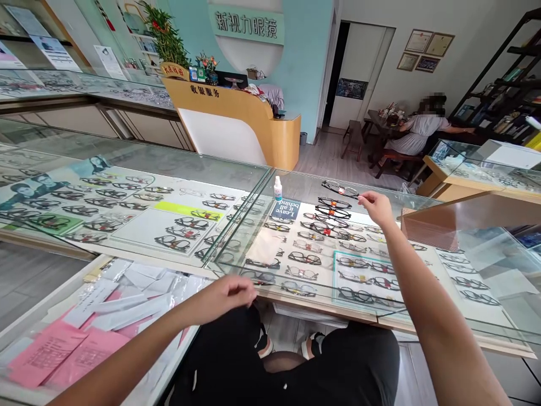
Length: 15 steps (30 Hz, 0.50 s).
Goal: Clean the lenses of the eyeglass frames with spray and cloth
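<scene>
The step in hand appears to be handling 1 pair of dark eyeglasses [340, 189] at the far side of the glass-topped bench [296, 180]. The right grip [376, 207] pinches 1 end of it between thumb and fingertips; whether the frame touches the glass, I cannot tell. The left grip [234, 294] is loosely curled and released, with nothing showing in it, near the bench's front edge.

Just nearer the wearer is a close cluster of at least 3 dark frames [333, 213] with red or orange labels. The next move seems to call for a light pinch and level handling, so the held pair does not catch on them.

A small white bottle [278, 190] stands left of the cluster, near a blue card [286, 210]; both could be knocked by a sweep leftward. More eyeglasses lie in rows around. An open drawer [46, 305] with pink packets [46, 349] takes up the left side.
</scene>
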{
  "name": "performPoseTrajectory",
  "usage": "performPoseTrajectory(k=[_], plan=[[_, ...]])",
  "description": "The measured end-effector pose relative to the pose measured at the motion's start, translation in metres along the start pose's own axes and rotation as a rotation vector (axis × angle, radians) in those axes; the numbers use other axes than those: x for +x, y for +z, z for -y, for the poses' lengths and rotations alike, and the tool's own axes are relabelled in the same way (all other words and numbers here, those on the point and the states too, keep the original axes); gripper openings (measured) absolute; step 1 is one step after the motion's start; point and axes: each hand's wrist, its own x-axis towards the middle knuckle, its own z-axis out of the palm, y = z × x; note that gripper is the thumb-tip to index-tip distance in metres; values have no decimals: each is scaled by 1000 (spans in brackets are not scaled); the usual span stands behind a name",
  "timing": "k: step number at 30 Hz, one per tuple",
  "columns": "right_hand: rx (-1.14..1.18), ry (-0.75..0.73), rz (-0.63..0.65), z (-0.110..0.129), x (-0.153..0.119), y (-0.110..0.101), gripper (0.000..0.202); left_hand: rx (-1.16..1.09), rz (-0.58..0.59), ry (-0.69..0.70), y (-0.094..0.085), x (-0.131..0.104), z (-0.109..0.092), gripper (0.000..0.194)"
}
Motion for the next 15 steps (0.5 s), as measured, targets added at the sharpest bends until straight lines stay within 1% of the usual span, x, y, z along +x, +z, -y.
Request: performPoseTrajectory(k=[1, 3, 5, 7, 10, 12, 15], plan=[[-13, 22, 18, -12, 13, 1, 41, 82, 116, -78, -6, -5, 13, 52], [-28, 52, 51, -32, 33, 7, 41, 167, 264, -219, -16, -15, 38, 62], [-31, 66, 89, -45, 46, 18, 40, 177, 306, -344, -27, -23, 63, 70], [-34, 75, 130, -56, 55, 30, 39, 141, 285, -424, -38, -30, 87, 76], [-50, 93, 166, -66, 63, 45, 39, 102, 182, -478, -58, -39, 117, 82], [-70, 107, 175, -69, 65, 50, 42, 109, 103, -515, -73, -42, 133, 83], [-120, 122, 181, -65, 64, 50, 45, 134, 12, -567, -98, -43, 153, 82]])
